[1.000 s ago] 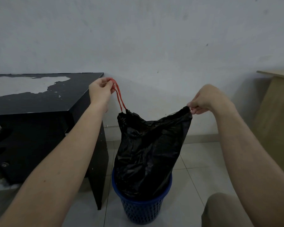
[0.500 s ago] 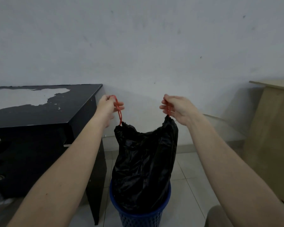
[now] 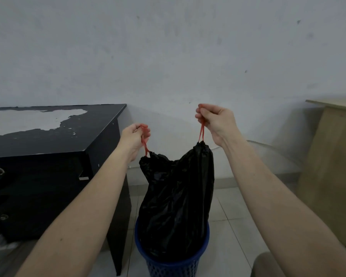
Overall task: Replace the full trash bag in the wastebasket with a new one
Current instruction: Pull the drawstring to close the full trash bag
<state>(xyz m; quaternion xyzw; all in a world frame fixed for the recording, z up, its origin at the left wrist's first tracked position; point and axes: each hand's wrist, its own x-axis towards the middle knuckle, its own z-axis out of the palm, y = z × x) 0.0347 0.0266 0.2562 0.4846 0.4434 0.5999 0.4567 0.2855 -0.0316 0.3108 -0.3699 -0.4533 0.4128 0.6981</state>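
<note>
Head view | left hand (image 3: 134, 137) and right hand (image 3: 216, 121) each pinch a red drawstring loop (image 3: 201, 132) | crumpled black plastic trash bag (image 3: 176, 198), mouth cinched, lower part inside blue mesh wastebasket (image 3: 172, 264) beside black desk (image 3: 54, 140) | step: closing and lifting out; next likely a straight upward pull.

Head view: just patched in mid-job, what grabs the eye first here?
Dead centre, a black trash bag stands half out of a blue wastebasket on the tiled floor. The left hand and right hand each pinch a red drawstring loop above its gathered mouth. A black desk with peeling paint stands to the left.
</note>
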